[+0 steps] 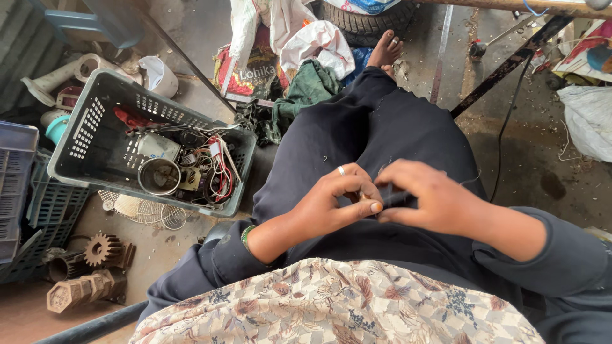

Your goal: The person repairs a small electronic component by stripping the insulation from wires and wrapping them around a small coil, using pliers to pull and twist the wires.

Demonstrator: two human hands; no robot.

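Observation:
My left hand [331, 204], with a ring on one finger and a green band at the wrist, meets my right hand [433, 197] over my lap. Together the fingers pinch a small dark object [394, 200] between them; most of it is hidden and I cannot tell what it is. Both hands rest above my dark trousers [370, 127], with one bare foot [386, 50] stretched out ahead. A floral cloth [338, 306] covers my front at the bottom of the view.
A grey plastic crate [95, 134] of wires, a metal cup and parts stands at left, over a white fan grille [143, 210]. Gears [102, 248] and blue crates [16, 185] lie lower left. A tyre [366, 22], bags, green cloth and a metal frame [510, 64] lie beyond.

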